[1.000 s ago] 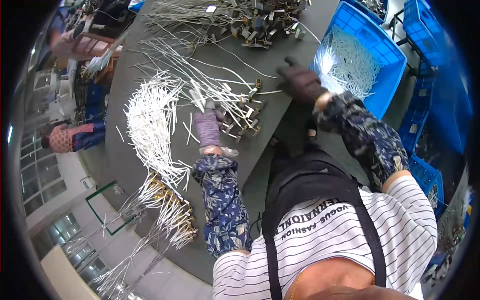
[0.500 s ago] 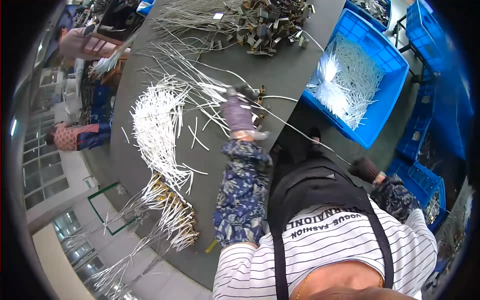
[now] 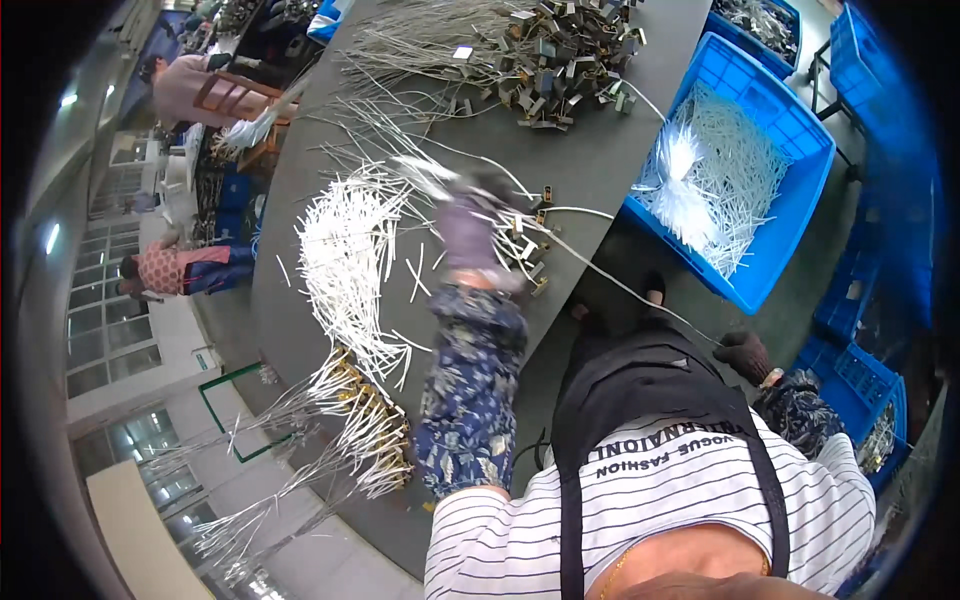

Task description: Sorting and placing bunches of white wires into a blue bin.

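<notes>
Tall windows (image 3: 105,330) and bright ceiling lights (image 3: 52,238) ran down the far left of the room, where a person in a patterned reddish top (image 3: 165,268) leaned forward. Above, a person in pale pink (image 3: 180,90) was beside a wooden chair (image 3: 230,97). Lower down, a green frame (image 3: 230,376) showed against the pale wall.

The dark grey table (image 3: 565,165) crossed the middle, its edges bent by the lens. At its near left corner lay a bundle of wires with yellowish ends (image 3: 375,420), thin strands spilling past the edge. Above that spread a heap of short white tubes (image 3: 345,260), a few strewn loose beside it.

The left hand (image 3: 470,230), in a purple glove, was over a spread of white wires with small metal ends; blur hid its fingers, so I cannot tell how far they were closed or what they held. Toward the far edge sat a pile of metal blocks (image 3: 570,60) on long wires.

A single white cable (image 3: 650,296) ran from near the left hand, past the table's edge, to the right hand (image 3: 743,357), whose dark-gloved fingers were curled closed on its end. Beyond stood a blue bin (image 3: 785,255) of pale strips, then more blue crates (image 3: 880,380).
</notes>
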A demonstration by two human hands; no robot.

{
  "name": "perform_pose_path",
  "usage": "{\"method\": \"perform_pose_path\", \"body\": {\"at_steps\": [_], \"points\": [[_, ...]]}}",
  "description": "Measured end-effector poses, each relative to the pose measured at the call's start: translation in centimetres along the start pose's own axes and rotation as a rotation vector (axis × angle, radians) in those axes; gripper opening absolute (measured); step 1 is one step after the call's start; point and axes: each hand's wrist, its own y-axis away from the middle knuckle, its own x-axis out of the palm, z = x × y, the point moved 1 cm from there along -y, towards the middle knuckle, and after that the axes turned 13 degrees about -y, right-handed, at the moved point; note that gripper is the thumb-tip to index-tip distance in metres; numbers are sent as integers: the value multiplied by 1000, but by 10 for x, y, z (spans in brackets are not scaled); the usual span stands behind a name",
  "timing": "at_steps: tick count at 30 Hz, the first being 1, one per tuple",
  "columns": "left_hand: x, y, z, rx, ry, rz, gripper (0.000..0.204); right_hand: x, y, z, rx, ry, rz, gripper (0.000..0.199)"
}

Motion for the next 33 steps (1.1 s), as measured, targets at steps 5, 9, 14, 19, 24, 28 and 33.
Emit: {"method": "perform_pose_path", "body": {"at_steps": [5,9,14,19,24,28,33], "points": [[34,40,116,-36,-237,430,26,21,-21,44,27,-41,86,28],[-6,25,39,-79,-104,-199,31,28,-23,92,-94,-5,54,32],[-80,-15,91,268,-802,-319,36,114,-15,250,-455,-164,398,59],[-90,-28,97,285,-705,-325,34,154,-43,323,-787,-14,456,68],[-135,-32,61,142,-573,-338,30,129,-125,396,-1024,621,-276,52],[-112,-21,56,-44,-121,-20,30,124,-166,394,-1221,694,-283,32],[-18,-1,55,77,-156,-12,32,80,-156,339,-1018,64,-53,18]]}}
